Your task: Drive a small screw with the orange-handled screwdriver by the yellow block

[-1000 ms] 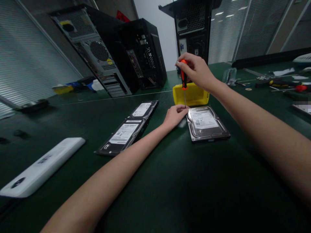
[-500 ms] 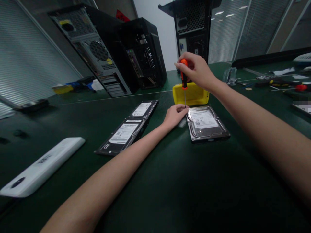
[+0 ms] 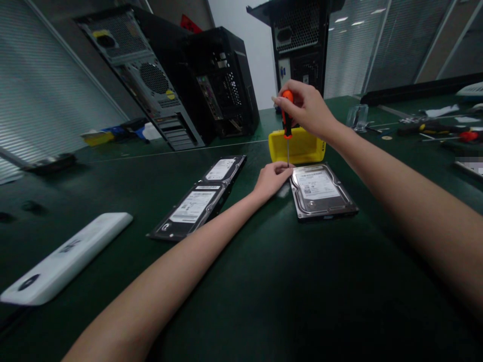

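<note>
A silver hard drive point(image 3: 320, 191) lies flat on the dark green table point(image 3: 264, 281), label up. My right hand point(image 3: 307, 108) grips an orange-and-black screwdriver point(image 3: 287, 120) upright, its thin shaft reaching down to the drive's far left corner. My left hand point(image 3: 270, 179) rests on the table against that same corner, fingers curled beside the shaft's tip. Two more hard drives, one nearer point(image 3: 192, 208) and one farther point(image 3: 223, 170), lie in a row to the left.
A yellow tray point(image 3: 300, 148) sits just behind the drive. Three black computer towers point(image 3: 158, 75) stand at the back. A white flat device point(image 3: 64, 261) lies at the near left. Screwdrivers and small parts point(image 3: 445, 131) are scattered at the far right.
My right hand's fingers have shifted slightly on the screwdriver's handle; the tip stays on the same corner. Left hand and drives have not moved.
</note>
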Demonstrator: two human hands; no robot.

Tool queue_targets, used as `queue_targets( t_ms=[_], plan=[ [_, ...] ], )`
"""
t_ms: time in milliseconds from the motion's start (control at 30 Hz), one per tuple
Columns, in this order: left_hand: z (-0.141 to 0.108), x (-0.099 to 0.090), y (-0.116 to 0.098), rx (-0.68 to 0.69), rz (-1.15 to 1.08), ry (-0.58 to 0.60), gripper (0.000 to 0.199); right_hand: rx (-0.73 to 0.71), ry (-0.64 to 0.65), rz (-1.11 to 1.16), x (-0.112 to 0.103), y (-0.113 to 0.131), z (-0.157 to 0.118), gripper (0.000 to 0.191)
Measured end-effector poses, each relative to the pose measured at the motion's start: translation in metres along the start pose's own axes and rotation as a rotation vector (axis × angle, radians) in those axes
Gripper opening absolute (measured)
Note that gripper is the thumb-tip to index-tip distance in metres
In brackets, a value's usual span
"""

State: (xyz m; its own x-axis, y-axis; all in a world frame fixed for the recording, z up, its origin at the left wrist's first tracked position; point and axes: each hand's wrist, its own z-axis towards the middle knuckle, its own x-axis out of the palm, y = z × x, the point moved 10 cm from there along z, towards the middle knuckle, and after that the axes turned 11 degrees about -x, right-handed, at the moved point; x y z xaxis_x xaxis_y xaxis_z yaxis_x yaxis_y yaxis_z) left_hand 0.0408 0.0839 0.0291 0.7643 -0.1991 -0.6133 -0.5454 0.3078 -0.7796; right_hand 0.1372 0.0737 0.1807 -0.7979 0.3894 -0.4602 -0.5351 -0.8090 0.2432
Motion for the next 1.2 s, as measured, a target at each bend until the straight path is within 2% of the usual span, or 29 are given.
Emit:
queue_targets(
  t_ms=[467,1200],
  plan=[
    [0.001,0.001,0.000,0.007,-0.002,0.005,0.031,0.011,0.001,0.004,0.001,-0.005,0.000,0.053],
    [0.000,0.000,0.000,0.012,-0.015,-0.001,0.030,0.019,-0.070,-0.015,-0.003,-0.012,-0.003,0.049]
  ],
)
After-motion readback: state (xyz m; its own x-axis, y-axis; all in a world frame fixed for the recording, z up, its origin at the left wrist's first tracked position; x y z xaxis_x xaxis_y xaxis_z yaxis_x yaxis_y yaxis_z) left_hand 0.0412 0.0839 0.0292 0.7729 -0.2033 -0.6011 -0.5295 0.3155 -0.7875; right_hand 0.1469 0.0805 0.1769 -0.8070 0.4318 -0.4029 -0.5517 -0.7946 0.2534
